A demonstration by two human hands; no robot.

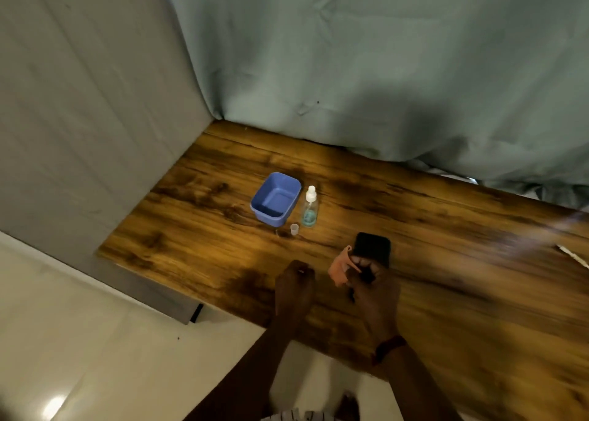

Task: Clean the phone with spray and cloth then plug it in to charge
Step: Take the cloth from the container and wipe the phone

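- The grey-green curtain (382, 54) hangs behind the wooden table (207, 245), with its hem on the far edge.
- A blue plastic tub (269, 219) sits open side up, toward the far middle of the table.
- Your right hand (374, 290) is over the table's near part, with its fingers wrapped round the lower end of the black phone (373, 247).
- Your left hand (294, 288) is just beside it, fingers clenched, with nothing seen inside.
- The phone's face is dark and its top end points away from you.
- A peach cloth (339, 266) is bunched against the phone's left side, caught in the same right hand.
- The spray bottle (309, 208) stands upright just right of the tub, with bluish liquid low inside.
- A small clear cap (294, 229) stands near the bottle, on your side of it.
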